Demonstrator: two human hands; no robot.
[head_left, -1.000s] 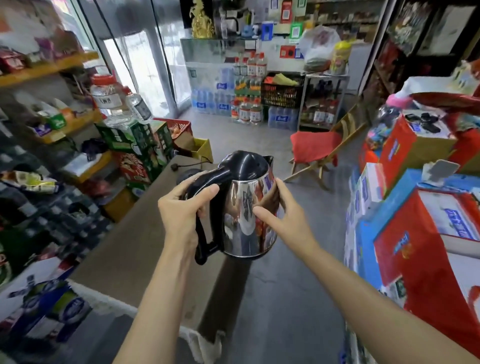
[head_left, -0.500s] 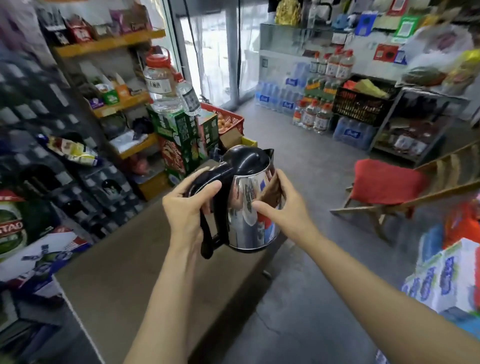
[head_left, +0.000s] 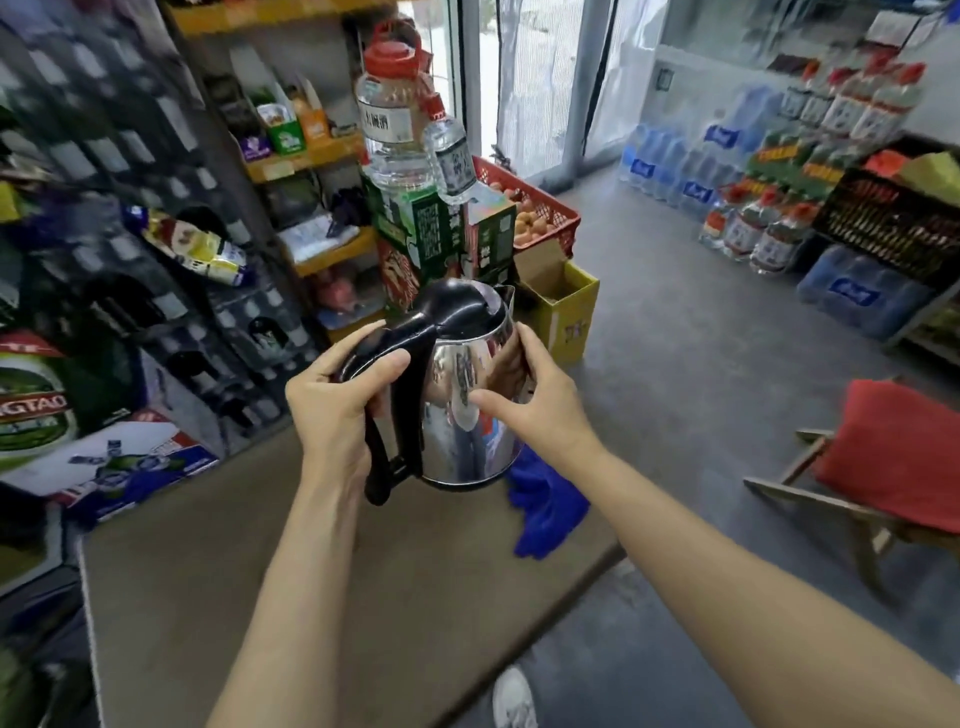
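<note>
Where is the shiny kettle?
The kettle is mid-frame in the head view, over the brown table: the left hand grips its black handle, the right hand holds its side, and a blue cloth lies to its right.

A: What is hidden?
B: Part of the crumpled blue cloth (head_left: 545, 514), behind the shiny steel kettle (head_left: 467, 405); some fingers of the right hand (head_left: 535, 410) too.
A: And the edges?
B: The red-cushioned wooden chair (head_left: 893, 457) is cut off right; the dark left shelving (head_left: 104, 130) is blurred.
</note>
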